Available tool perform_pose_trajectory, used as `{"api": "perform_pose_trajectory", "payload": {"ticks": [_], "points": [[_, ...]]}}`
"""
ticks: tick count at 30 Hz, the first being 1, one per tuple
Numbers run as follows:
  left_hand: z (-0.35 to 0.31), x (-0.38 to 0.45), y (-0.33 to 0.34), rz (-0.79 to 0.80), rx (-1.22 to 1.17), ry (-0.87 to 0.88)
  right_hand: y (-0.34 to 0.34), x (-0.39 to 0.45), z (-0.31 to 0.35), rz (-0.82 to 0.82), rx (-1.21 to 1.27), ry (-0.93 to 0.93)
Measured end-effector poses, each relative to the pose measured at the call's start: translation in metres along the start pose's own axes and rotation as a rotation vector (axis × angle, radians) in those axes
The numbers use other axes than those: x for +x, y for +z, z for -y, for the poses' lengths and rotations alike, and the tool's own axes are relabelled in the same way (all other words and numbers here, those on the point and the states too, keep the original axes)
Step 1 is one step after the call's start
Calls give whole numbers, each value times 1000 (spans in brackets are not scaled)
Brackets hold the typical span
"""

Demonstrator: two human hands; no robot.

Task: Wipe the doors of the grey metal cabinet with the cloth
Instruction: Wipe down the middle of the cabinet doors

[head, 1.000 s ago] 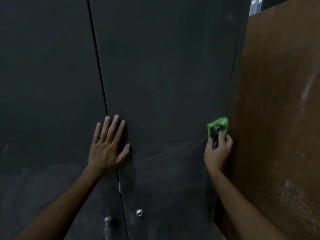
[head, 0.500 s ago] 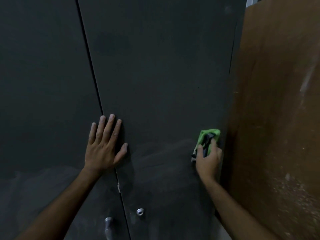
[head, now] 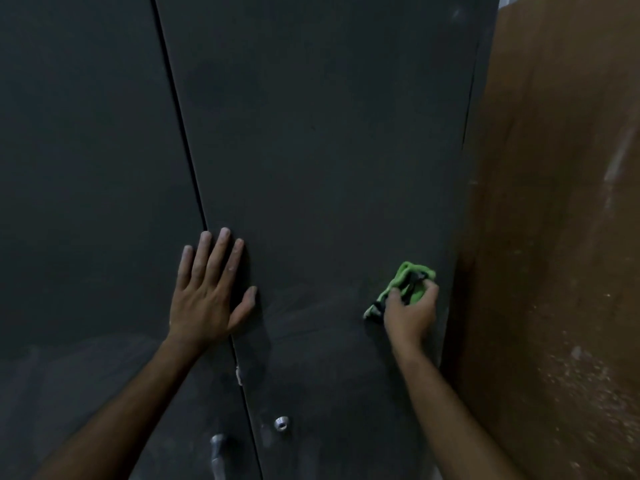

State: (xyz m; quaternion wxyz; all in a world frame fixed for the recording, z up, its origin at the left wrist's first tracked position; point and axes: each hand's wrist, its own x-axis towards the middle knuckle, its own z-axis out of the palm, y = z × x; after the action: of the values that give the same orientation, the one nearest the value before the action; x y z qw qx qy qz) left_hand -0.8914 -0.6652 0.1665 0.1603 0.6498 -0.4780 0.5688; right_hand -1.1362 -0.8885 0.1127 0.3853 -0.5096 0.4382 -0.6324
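Note:
The grey metal cabinet fills the view with two closed doors, a left door [head: 86, 202] and a right door [head: 322, 150], split by a dark seam. My left hand [head: 207, 292] lies flat with straight fingers across that seam. My right hand [head: 410, 311] grips a crumpled green cloth [head: 405, 284] with dark marks and holds it against the right door near its right edge. Dusty smears show on the lower part of both doors.
A brown wooden board [head: 554, 237] with pale specks stands close against the cabinet's right side. Low on the doors sit a round silver lock [head: 281, 423] and a silver handle [head: 218, 452].
My right hand with the cloth has moved down and a little left along the right door's edge. My left hand has stayed flat on the seam.

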Motion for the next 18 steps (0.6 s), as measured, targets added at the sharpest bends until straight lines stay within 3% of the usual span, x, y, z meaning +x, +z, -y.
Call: {"api": "perform_pose_trajectory", "payload": {"ticks": [2,4,6,8,10,12,14,16,18], "points": [[0,-1,0,5,1,-9,12,14,15,-70,32,34],[-1,0,0,6,3,-12,24,0,36,-66,-42,-157],[0,0,1,1,10,-4,29,-29,37,76,-243,-464],[0,0,1,-1,22,-2,24,-56,17,252,-475,-637],[1,0,1,1,24,3,10,-57,-5,302,-534,-584],[1,0,0,-1,24,5,2,-30,-8,151,-435,-369],[0,0,0,1,29,-3,4,-1,10,5,-356,-294],[-1,0,1,2,36,-3,19,3,38,-18,-311,-435],[0,0,1,6,42,-2,34,-28,49,89,-328,-665]]}}
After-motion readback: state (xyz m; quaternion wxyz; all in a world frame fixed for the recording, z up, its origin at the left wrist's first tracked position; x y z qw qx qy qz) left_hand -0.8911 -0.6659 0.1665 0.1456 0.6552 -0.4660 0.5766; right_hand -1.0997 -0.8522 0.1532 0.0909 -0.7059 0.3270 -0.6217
